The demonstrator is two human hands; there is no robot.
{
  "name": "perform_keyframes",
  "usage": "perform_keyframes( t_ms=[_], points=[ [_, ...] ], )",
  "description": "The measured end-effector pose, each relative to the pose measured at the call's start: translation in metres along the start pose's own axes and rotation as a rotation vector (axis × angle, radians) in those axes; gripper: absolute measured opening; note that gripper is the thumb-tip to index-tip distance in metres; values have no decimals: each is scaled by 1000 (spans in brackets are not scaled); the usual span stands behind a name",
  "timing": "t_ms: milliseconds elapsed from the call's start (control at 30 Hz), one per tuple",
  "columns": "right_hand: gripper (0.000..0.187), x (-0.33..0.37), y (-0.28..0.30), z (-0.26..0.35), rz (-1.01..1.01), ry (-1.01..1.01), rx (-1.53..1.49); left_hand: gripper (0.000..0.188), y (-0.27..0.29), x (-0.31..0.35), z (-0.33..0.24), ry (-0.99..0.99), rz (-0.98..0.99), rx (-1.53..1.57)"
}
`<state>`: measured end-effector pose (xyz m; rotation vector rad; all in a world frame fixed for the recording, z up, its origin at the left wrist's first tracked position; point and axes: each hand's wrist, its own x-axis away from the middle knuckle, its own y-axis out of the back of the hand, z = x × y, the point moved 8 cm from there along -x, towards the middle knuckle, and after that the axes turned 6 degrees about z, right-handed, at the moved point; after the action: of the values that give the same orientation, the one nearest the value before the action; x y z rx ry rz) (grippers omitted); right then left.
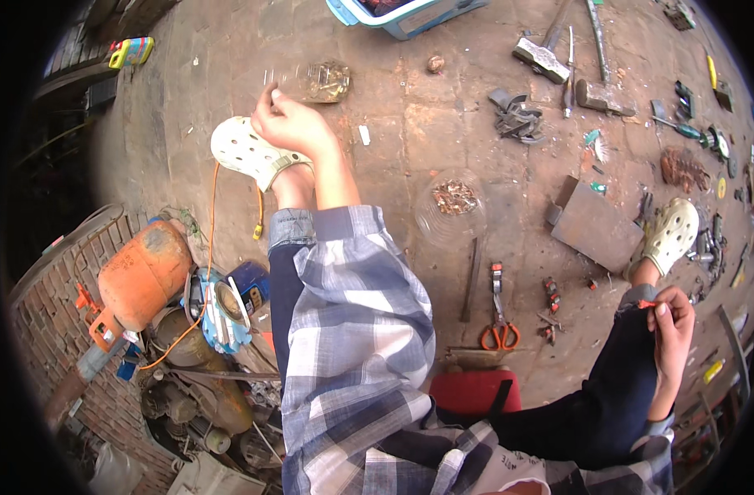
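Note:
My left hand point(293, 124) reaches forward over the brick floor, fingertips pinched on something thin beside a clear plastic container point(315, 81) holding small metal pieces. It hovers above my left foot in a white clog point(245, 150). My right hand point(672, 318) rests on my right knee, fingers closed on a small red piece point(645, 304). Below it my right foot wears a white clog point(672, 233). A second clear dish point(451, 206) with rusty bits sits between my legs.
Orange-handled scissors point(499, 330), a flat metal plate point(593, 227), hammers point(550, 54) and several hand tools lie on the floor. An orange gas cylinder point(142, 272) and machine parts crowd the left. A blue-and-white box point(401, 12) stands at the top.

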<state>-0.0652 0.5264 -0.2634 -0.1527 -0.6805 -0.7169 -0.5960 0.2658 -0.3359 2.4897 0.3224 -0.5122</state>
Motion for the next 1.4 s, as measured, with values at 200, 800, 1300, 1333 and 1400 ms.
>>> perform_keyframes(
  t_ms=[200, 800, 1300, 1333, 1400],
  points=[
    [23, 16, 6, 1, -4, 95, -81, 16, 44, 71, -19, 283, 66, 402],
    [13, 307, 58, 7, -513, 605, -273, 48, 279, 434, -413, 92, 1406, 1144],
    [12, 433, 29, -37, -762, 733, 371, 12, 390, 490, -377, -420, 1437, 876],
    [12, 438, 28, -39, -765, 701, 467, 13, 396, 489, -376, -458, 1433, 855],
    [10, 443, 26, -41, -630, 623, 584, 13, 403, 483, -379, -478, 1383, 893]
  ],
)
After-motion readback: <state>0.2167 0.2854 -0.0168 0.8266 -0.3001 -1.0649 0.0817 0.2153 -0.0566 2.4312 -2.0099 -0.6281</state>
